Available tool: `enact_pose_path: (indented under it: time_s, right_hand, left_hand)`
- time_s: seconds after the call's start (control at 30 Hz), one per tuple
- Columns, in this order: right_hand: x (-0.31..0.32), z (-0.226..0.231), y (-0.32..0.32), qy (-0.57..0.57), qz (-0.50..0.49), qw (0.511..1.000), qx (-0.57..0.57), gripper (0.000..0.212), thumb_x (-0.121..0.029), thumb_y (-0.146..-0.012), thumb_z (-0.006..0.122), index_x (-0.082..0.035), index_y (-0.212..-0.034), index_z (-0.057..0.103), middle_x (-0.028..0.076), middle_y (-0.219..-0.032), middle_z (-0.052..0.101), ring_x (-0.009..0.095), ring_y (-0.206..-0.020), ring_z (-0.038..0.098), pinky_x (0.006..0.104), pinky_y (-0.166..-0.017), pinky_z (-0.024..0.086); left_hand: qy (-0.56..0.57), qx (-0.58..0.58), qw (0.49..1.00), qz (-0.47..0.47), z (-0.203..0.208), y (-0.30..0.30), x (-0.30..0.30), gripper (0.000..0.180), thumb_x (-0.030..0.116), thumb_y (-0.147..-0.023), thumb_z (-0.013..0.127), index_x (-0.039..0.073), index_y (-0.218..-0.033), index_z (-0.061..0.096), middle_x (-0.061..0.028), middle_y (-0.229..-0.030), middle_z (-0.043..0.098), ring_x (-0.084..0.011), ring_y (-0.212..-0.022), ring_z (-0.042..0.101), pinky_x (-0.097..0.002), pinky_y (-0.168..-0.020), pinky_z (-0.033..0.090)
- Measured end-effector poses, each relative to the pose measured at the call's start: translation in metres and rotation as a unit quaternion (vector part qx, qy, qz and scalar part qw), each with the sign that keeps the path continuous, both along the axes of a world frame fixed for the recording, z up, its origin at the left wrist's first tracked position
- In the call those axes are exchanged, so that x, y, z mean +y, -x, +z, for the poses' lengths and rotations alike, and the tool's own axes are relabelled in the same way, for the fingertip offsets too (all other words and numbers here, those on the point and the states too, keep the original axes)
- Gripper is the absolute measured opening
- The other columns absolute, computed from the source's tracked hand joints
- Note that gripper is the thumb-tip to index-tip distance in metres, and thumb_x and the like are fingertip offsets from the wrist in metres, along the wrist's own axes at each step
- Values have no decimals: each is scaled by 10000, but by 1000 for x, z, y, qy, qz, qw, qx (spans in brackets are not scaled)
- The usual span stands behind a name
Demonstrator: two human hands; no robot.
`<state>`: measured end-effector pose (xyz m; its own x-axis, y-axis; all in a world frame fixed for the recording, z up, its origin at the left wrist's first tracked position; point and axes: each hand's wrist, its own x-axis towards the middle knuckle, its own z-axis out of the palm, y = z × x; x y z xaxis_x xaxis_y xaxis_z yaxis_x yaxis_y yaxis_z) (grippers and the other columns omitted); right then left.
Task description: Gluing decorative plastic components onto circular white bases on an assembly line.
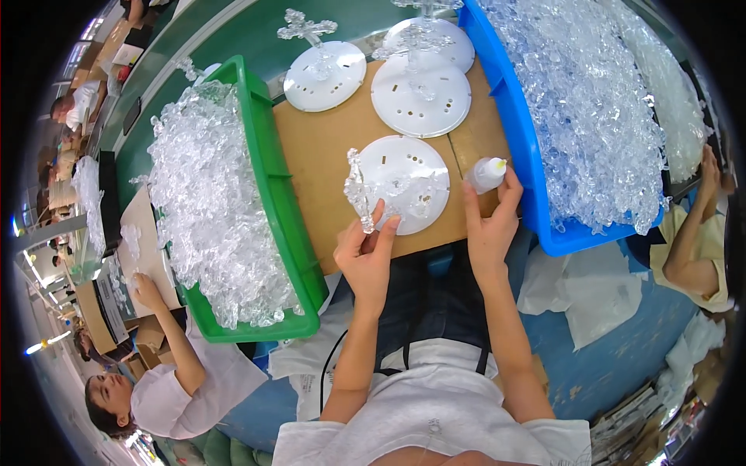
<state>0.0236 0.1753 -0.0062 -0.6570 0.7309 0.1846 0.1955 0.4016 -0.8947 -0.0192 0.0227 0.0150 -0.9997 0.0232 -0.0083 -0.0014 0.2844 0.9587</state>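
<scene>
A round white disc with small slots and holes lies on the cardboard in front of me. Over its left edge, my left hand pinches the lower end of a clear, cross-shaped plastic piece. Part of another clear form shows on the disc's lower half; whether it is a separate piece or a reflection I cannot tell. To the right of the disc, my right hand closes round a small white squeeze bottle, tilted, with a yellowish tip pointing up and right.
A green bin heaped with clear plastic pieces stands left, a blue bin of similar pieces right. Further white discs with clear crosses lie beyond on the cardboard. A co-worker sits at lower left; another person's arms show far right.
</scene>
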Motion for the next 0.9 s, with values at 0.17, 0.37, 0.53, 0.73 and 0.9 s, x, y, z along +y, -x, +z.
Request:
enact_pose_path:
  time_s: [0.17, 0.37, 0.53, 0.73, 0.9]
  right_hand:
    - [-1, 9, -5, -36, 47, 998, -16, 618, -108, -820, 689, 10, -1325, 352, 213, -1308, 475, 306, -1267, 431, 373, -1058, 315]
    - [-10, 13, -32, -42, 51, 997, -47, 662, -115, -800, 700, 11, -1353, 357, 192, -1337, 464, 317, -1251, 436, 384, -1054, 321]
    - [-6, 16, -42, -35, 47, 998, -26, 640, -34, -822, 663, 5, -1376, 343, 202, -1360, 443, 282, -1276, 416, 374, -1066, 310]
    - [-5, 20, -30, -17, 34, 999, -35, 599, -68, -827, 673, 1, -1350, 387, 172, -1308, 485, 257, -1212, 470, 358, -1027, 355]
    - [-4, 8, -16, -83, -41, 992, -88, 508, -152, -831, 699, 5, -1259, 476, 118, -1181, 553, 210, -1050, 522, 325, -941, 398]
  left_hand:
    - [-36, -2, 999, -7, -2, 2, -2, 322, 37, -783, 736, 6, -1097, 669, 99, -667, 378, -7, -580, 305, -172, -522, 216]
    - [-44, -17, 999, -14, -5, 4, -8, 315, 34, -781, 734, 18, -1091, 676, 88, -660, 396, -8, -584, 319, -171, -519, 231]
    - [-17, 44, 997, -69, -1, 4, -21, 307, 27, -806, 698, 13, -1110, 660, 26, -694, 518, -47, -610, 399, -194, -539, 341]
    - [152, 138, 977, -64, -5, 1, -37, 350, 44, -806, 668, 103, -1150, 651, -82, -988, 590, -213, -887, 523, -312, -766, 432]
    - [265, 208, 932, -133, -11, 2, -42, 333, 95, -796, 668, 111, -1129, 651, -111, -1303, 502, -349, -1222, 413, -436, -955, 363]
